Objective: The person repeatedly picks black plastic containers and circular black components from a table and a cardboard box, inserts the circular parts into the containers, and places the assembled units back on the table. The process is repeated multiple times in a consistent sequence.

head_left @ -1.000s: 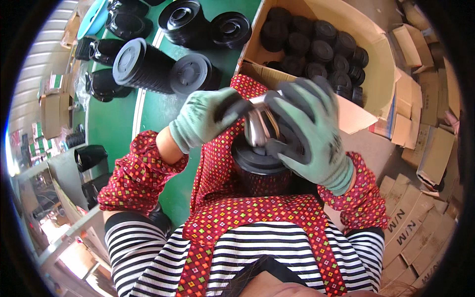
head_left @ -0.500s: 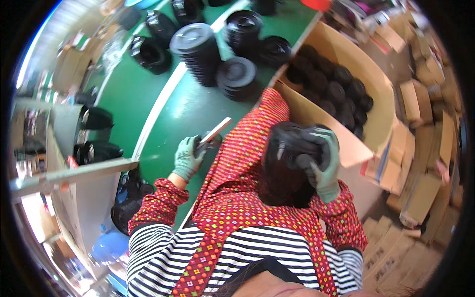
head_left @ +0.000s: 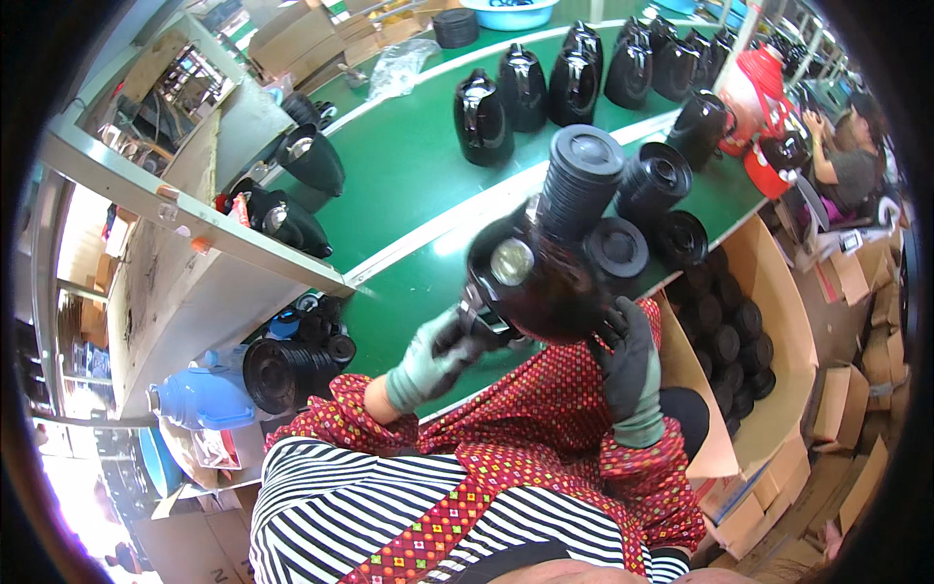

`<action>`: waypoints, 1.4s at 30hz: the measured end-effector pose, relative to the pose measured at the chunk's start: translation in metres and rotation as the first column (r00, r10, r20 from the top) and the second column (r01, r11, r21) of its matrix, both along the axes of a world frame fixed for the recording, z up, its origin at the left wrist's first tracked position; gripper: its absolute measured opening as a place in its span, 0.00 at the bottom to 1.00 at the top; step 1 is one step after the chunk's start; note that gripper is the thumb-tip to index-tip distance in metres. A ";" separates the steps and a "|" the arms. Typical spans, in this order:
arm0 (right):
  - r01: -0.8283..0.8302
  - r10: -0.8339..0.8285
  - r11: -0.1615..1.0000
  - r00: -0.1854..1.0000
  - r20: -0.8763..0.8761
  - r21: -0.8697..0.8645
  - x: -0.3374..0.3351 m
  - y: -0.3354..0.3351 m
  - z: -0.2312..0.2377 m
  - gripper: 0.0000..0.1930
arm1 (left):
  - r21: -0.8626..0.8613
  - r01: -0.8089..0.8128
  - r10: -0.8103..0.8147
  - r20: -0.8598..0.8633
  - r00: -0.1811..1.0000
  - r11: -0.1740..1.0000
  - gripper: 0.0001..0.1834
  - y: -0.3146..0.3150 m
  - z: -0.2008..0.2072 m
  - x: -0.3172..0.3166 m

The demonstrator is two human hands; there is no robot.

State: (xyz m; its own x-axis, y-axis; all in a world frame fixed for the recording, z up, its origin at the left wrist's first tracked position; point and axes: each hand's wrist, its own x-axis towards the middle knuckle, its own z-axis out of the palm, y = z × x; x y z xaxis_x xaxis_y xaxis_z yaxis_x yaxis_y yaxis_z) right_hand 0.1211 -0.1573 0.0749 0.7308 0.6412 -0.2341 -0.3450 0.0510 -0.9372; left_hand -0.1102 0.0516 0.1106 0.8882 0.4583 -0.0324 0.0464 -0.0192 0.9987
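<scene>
A glossy black jug (head_left: 555, 292) is held tilted over the near edge of the green work surface, its round opening showing a pale shiny inside. My left hand (head_left: 435, 357), in a grey-green glove with dark fingers, is closed around the jug's handle side. My right hand (head_left: 628, 365), gloved alike, presses its fingers against the other end of the jug. Just beyond the jug rise a tall stack of black ribbed lids (head_left: 584, 185) and a shorter stack of black rings (head_left: 654, 180). A flat black lid (head_left: 616, 247) lies beside them.
Several black jugs (head_left: 482, 117) stand along the green surface (head_left: 409, 195). A carton (head_left: 778, 282) of round black parts is at my right. A metal rail (head_left: 195, 219) crosses at left, near a blue jug (head_left: 209, 394). Another person (head_left: 856, 156) sits at far right.
The black jug has risen from my lap to above the surface's edge. My left hand has come to its handle, and the pale stick it held no longer shows. My view has turned.
</scene>
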 end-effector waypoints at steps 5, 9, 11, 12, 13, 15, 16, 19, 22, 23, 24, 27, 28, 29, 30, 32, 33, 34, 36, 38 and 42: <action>0.009 0.096 0.986 0.781 0.617 -0.166 -0.023 0.004 -0.013 0.26 | 0.006 -0.518 0.517 0.011 0.856 0.856 0.17 0.112 -0.034 0.043; 0.010 0.237 0.959 0.524 0.818 -0.284 -0.030 -0.004 -0.035 0.29 | 0.341 -0.693 0.715 0.081 0.694 0.635 0.21 0.272 -0.106 0.091; -0.014 0.295 0.948 0.422 0.857 -0.319 -0.029 -0.001 -0.030 0.30 | 0.411 -0.726 0.778 0.063 0.626 0.551 0.22 0.337 -0.127 0.110; 0.017 0.308 0.939 0.397 0.865 -0.343 -0.028 0.000 -0.029 0.30 | 0.360 -0.720 0.761 0.042 0.648 0.593 0.22 0.340 -0.120 0.133; 0.037 0.309 0.936 0.393 0.866 -0.351 -0.027 0.000 -0.030 0.30 | 0.309 -0.713 0.745 0.022 0.667 0.629 0.22 0.342 -0.111 0.153; 0.031 0.331 0.928 0.384 0.862 -0.370 -0.027 0.002 -0.030 0.31 | 0.537 -0.618 0.792 -0.173 0.585 0.574 0.22 0.344 -0.099 0.171; 0.026 0.342 0.924 0.388 0.856 -0.381 -0.026 0.003 -0.026 0.31 | 0.609 -0.602 0.810 -0.120 0.574 0.516 0.24 0.343 -0.102 0.177; 0.018 0.380 0.909 0.371 0.847 -0.416 -0.027 0.004 -0.027 0.31 | 0.599 -0.662 0.841 -0.034 0.540 0.450 0.31 0.350 -0.107 0.164; -0.012 0.401 0.904 0.373 0.837 -0.427 -0.028 0.006 -0.026 0.31 | 0.673 -0.727 0.870 0.269 0.414 0.138 0.54 0.373 -0.108 0.121; -0.011 0.414 0.898 0.363 0.835 -0.440 -0.028 0.009 -0.022 0.30 | 0.758 -0.651 0.936 0.254 0.245 -0.036 0.59 0.385 -0.100 0.107; 0.024 0.419 0.888 0.364 0.832 -0.458 -0.029 0.010 -0.018 0.29 | 0.757 -0.645 0.975 0.048 0.217 0.107 0.61 0.374 -0.064 0.112; 0.014 0.429 0.887 0.347 0.834 -0.462 -0.030 0.016 -0.013 0.28 | 0.919 -0.395 0.995 0.027 0.096 0.014 0.56 0.435 -0.063 0.051; 0.015 0.427 0.888 0.344 0.836 -0.460 -0.030 0.016 -0.014 0.28 | 0.925 -0.367 0.993 -0.066 0.099 0.099 0.53 0.446 -0.059 0.035; 0.014 0.426 0.889 0.340 0.839 -0.457 -0.030 0.016 -0.014 0.28 | 0.923 -0.339 0.983 -0.158 0.098 0.182 0.49 0.455 -0.057 0.021; 0.007 0.425 0.892 0.334 0.841 -0.453 -0.029 0.017 -0.014 0.29 | 0.932 -0.315 0.981 -0.151 0.119 0.182 0.45 0.461 -0.056 0.008; 0.005 0.419 0.896 0.326 0.848 -0.444 -0.029 0.017 -0.016 0.30 | 0.925 -0.354 0.988 -0.102 0.112 0.136 0.38 0.460 -0.059 0.003; 0.005 0.418 0.896 0.323 0.849 -0.443 -0.030 0.017 -0.018 0.30 | 0.942 -0.318 0.991 -0.078 0.106 0.108 0.37 0.451 -0.063 0.007; 0.006 0.423 0.895 0.311 0.851 -0.446 -0.029 0.014 -0.026 0.32 | 0.945 -0.306 0.988 -0.081 0.128 0.117 0.37 0.443 -0.065 0.009; 0.008 0.435 0.888 0.313 0.844 -0.461 -0.029 0.011 -0.028 0.33 | 0.935 -0.329 0.977 -0.066 0.204 0.132 0.37 0.415 -0.059 0.023; -0.015 0.434 0.891 0.321 0.842 -0.454 -0.028 0.013 -0.027 0.33 | 0.925 -0.358 0.959 -0.027 0.283 0.132 0.37 0.384 -0.051 0.025; -0.149 0.334 0.936 0.654 0.679 -0.318 -0.022 0.019 -0.004 0.31 | 0.920 -0.348 0.790 0.075 0.608 0.180 0.25 0.288 -0.022 0.037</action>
State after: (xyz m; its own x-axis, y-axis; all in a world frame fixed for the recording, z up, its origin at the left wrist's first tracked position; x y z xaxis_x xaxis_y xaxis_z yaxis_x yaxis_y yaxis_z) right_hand 0.0994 -0.1379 0.0714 0.5560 0.8197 0.1376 0.4623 -0.1674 -0.8708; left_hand -0.0735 0.3395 0.0882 0.3574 0.8035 0.4761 0.7475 -0.5517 0.3700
